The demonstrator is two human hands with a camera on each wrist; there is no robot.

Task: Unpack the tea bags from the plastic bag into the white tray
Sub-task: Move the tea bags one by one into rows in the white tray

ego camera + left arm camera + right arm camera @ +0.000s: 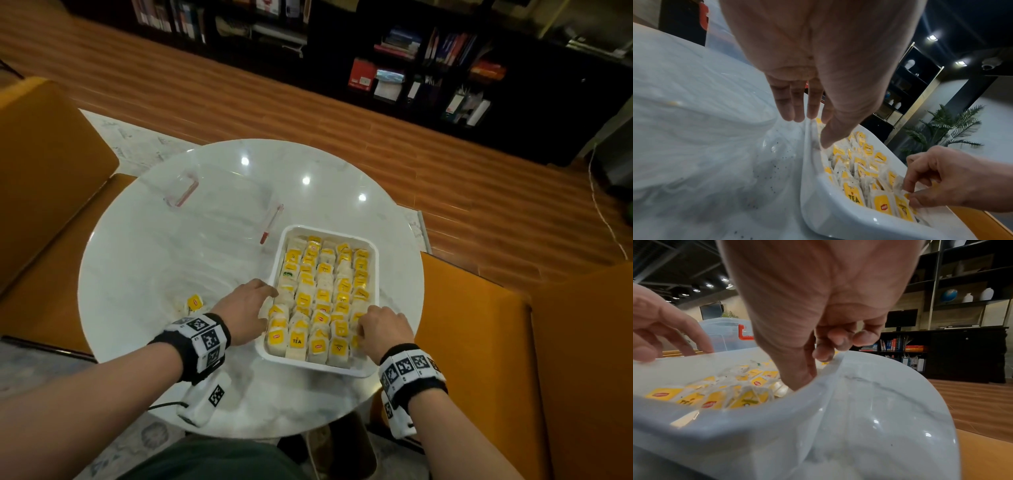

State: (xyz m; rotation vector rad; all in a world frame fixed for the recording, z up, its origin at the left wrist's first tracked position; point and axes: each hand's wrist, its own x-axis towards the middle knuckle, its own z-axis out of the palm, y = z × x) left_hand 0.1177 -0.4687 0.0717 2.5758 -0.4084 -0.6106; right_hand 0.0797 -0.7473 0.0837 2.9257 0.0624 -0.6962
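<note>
The white tray (279,255) stands on the right half of the round table, packed with rows of yellow-tagged tea bags (322,294). My left hand (269,296) lies at the tray's left rim (813,186). Its fingers (797,112) are straight outside the rim, and the thumb reaches inside. At the near right corner my right hand (364,327) has curled fingers (910,186) that pinch a tea bag (902,206). The clear plastic bag (191,253) lies crumpled to the left, with a few tea bags (194,303) still inside.
A clear plastic box (222,185) with red clips stands behind the bag at the back left. Orange chairs (44,164) flank the table on both sides. The tray's near rim (756,418) is close to the table edge (274,431). Dark bookshelves line the far wall.
</note>
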